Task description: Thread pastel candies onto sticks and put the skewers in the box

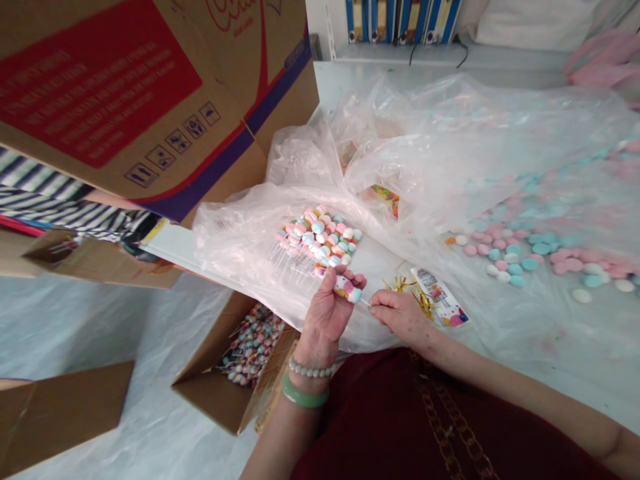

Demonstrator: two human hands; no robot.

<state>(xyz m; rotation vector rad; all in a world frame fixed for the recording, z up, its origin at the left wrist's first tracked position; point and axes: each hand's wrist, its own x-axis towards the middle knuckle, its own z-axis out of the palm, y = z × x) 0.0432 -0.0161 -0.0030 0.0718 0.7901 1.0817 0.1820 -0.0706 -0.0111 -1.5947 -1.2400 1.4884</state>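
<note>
My left hand (333, 300) is closed round the wrapped top of a candy stick (354, 294), with a pale blue end showing. The fingers of my right hand (400, 313) pinch its thin white stick. Just beyond my left hand lies a pile of pink, white and blue candies on sticks (320, 233), on clear plastic sheeting. Gold twist ties (426, 304) and a stack of printed wrappers (440, 297) rest beside my right hand.
Loose candy discs (515, 257) lie on the plastic at the right. A large carton (210, 87) stands at the upper left. Below the table edge, an open box (213, 393) holds many candy sticks. Blue binders (403, 20) stand behind. Another person's striped sleeve (55, 193) shows at left.
</note>
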